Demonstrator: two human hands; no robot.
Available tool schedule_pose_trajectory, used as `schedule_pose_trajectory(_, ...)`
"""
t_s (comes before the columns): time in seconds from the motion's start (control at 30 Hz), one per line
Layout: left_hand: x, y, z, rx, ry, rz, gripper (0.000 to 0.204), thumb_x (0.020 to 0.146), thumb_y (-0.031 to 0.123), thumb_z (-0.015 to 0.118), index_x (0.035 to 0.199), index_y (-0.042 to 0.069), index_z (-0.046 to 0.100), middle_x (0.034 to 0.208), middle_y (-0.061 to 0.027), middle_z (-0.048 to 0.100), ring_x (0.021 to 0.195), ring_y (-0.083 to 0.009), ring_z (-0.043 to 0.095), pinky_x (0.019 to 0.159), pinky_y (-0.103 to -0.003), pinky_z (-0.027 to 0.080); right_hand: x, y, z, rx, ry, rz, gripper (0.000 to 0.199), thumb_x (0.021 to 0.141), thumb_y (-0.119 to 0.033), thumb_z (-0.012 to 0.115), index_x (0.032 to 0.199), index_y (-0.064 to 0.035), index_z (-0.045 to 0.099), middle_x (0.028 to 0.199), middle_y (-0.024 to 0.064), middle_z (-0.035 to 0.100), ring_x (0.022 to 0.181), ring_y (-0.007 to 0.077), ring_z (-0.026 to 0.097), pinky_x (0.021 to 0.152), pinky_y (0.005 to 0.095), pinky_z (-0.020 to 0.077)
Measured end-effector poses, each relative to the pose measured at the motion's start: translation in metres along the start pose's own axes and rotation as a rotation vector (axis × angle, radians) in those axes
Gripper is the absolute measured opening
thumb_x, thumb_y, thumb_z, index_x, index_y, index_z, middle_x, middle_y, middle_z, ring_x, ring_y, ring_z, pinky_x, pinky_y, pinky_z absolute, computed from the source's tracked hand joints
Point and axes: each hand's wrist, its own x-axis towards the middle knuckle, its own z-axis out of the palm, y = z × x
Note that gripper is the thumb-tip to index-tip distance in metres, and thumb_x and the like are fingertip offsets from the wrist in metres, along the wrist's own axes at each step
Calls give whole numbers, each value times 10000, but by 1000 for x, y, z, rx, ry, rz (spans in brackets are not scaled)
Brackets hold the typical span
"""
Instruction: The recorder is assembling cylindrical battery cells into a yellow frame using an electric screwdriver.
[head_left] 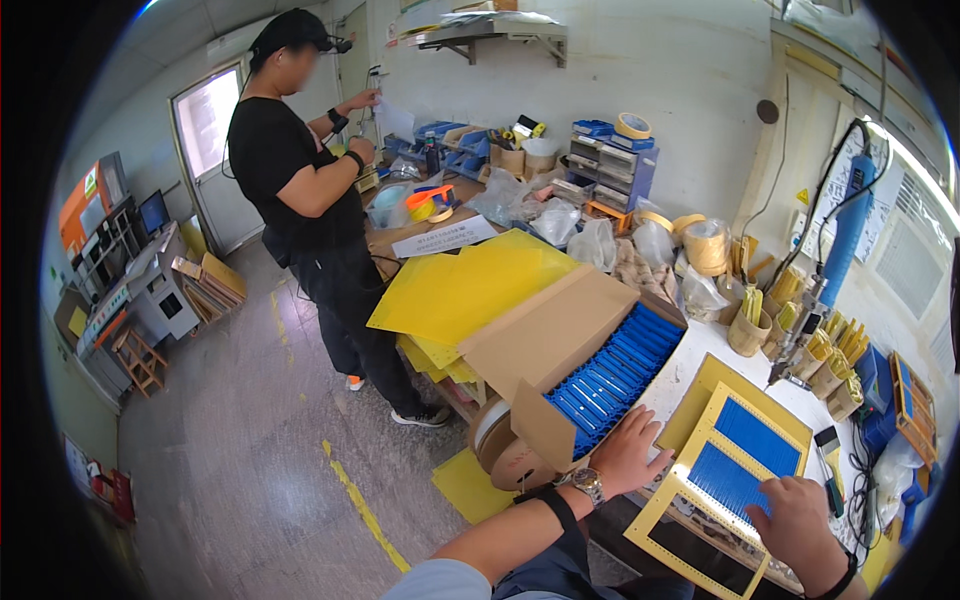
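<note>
My left hand [630, 452] lies flat on the white workbench with its fingers spread, right beside an open cardboard box [560, 340] packed with rows of blue parts [610, 375]. A wristwatch sits on that wrist. My right hand [797, 520] rests on the near edge of a yellow frame [690, 490] that holds two panels of blue strips [735, 460]; its fingers curl loosely and grip nothing that I can see.
A person in black [310, 200] stands at the bench's far end handling paper. Yellow sheets [460, 290] lie past the box. Tape rolls [500, 450], plastic bags, small drawers [610, 165], cups of yellow parts [815, 350] and a hanging blue tool [850, 220] crowd the bench.
</note>
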Motion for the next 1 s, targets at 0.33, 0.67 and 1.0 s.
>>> schedule_pose_trajectory(0.33, -7, -3, 3, -37, -20, -61, 524, 929, 330, 650, 1240, -77, 540, 1340, -295, 517, 1357, -435, 428, 1146, -467, 369, 151, -64, 62, -358, -122, -241, 224, 895, -311, 684, 916, -91, 650, 844, 80, 675, 862, 261, 667, 732, 407, 470)
schedule_pose_trajectory(0.67, -5, -5, 9, -82, -21, -73, 537, 947, 335, 619, 1246, -97, 512, 1323, -300, 495, 1355, -425, 423, 1162, -454, 349, 275, -77, 122, -162, 75, -157, 205, 904, -260, 673, 965, -68, 638, 928, 120, 682, 953, 296, 660, 818, 424, 524)
schedule_pose_trajectory(1.0, -2, -6, 6, -44, -72, -73, 546, 965, 342, 591, 1275, -102, 515, 1315, -278, 521, 1357, -411, 427, 1173, -443, 337, 332, -78, 147, -139, 42, -29, 215, 892, -222, 682, 1015, -48, 651, 1047, 138, 661, 1068, 313, 633, 906, 433, 524)
